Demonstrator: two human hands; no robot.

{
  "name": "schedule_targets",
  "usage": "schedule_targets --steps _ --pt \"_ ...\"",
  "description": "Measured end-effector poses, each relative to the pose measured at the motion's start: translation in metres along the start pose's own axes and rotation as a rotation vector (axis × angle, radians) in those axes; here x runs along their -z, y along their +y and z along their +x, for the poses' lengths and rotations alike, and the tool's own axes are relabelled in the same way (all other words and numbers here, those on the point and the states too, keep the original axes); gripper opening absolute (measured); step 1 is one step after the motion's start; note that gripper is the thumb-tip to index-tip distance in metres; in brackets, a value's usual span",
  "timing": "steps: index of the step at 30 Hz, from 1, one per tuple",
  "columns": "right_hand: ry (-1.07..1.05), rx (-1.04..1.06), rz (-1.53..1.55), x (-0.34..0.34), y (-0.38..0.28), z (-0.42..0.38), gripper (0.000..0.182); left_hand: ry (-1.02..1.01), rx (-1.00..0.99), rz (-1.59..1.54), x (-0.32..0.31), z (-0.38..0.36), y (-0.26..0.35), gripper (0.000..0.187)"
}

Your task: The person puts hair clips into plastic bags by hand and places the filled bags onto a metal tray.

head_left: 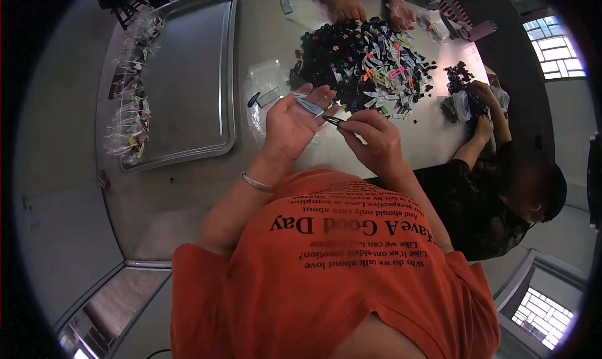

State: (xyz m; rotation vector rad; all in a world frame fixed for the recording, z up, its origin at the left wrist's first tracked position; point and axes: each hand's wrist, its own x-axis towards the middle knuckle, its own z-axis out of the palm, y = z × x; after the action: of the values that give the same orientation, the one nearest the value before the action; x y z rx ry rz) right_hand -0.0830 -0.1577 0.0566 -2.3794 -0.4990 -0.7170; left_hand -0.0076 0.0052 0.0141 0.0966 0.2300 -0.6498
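Note:
My left hand (291, 122) is palm up, its fingers curled around a few light blue-grey hair clips (308, 105) lying across them. Close beside it, my right hand (375, 138) pinches a black hair clip (332, 119) between thumb and fingers, its tip near the left fingers. Just beyond both hands is a large pile of small black clips (320, 55) and coloured snap clips (392, 70). Left of my left hand, a dark blue clip (253, 99) and a small clear piece (268, 97) rest on plastic bags (263, 75).
A large metal tray (188, 77) stands at the left, with bagged clips (135, 108) along its far side. Across the table (257, 20) are a co-worker's hands (345, 5). Another person (495, 190) at the right handles dark clips (461, 77). A pink cup (483, 30) lies at the back right.

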Motion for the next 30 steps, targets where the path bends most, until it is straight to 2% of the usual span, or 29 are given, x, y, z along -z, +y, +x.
schedule_targets --steps 2,8,10,12,14,18,20,23,24,25,26,27,30 --pt "-0.016 0.008 -0.041 0.002 -0.002 0.002 0.021 0.080 0.006 -0.007 -0.004 -0.001 -0.002 0.032" --pt "0.018 0.012 -0.111 -0.012 -0.005 0.017 0.017 -0.016 0.112 0.014 0.000 -0.003 -0.007 0.036" --pt "0.094 0.031 -0.053 -0.017 -0.007 0.022 0.019 -0.024 0.111 0.048 0.002 -0.004 -0.008 0.037" --pt "0.064 0.034 -0.051 -0.015 -0.008 0.024 0.019 -0.031 0.110 0.084 0.000 -0.006 -0.008 0.037" --pt "0.032 0.038 -0.047 -0.012 -0.009 0.021 0.020 -0.013 0.103 -0.022 -0.006 -0.008 -0.008 0.038" --pt "0.086 -0.267 0.123 0.001 -0.006 0.012 0.020 -0.048 0.112 -0.042 -0.006 -0.010 -0.005 0.043" --pt "0.076 -0.392 0.172 0.005 0.007 0.000 0.016 0.098 0.107 -0.086 -0.004 -0.008 -0.006 0.038" --pt "0.107 -0.662 0.159 0.005 0.054 -0.038 0.014 0.049 0.127 0.069 -0.024 -0.029 -0.003 0.039" --pt "0.089 -0.754 0.061 0.009 0.069 -0.053 0.015 -0.002 0.110 0.091 -0.021 -0.030 0.002 0.039" --pt "0.066 -0.838 -0.032 0.012 0.084 -0.068 0.016 0.039 0.102 0.038 -0.013 -0.028 0.009 0.039" --pt "0.126 -0.882 0.045 0.010 0.102 -0.091 0.017 0.082 0.088 -0.017 -0.003 -0.027 0.016 0.039" --pt "0.129 -0.888 0.038 0.014 0.104 -0.099 0.017 0.038 0.099 0.024 0.008 -0.031 0.023 0.040" --pt "0.041 -0.905 -0.161 0.018 0.104 -0.116 0.020 0.099 0.108 0.086 0.008 -0.054 0.022 0.041"
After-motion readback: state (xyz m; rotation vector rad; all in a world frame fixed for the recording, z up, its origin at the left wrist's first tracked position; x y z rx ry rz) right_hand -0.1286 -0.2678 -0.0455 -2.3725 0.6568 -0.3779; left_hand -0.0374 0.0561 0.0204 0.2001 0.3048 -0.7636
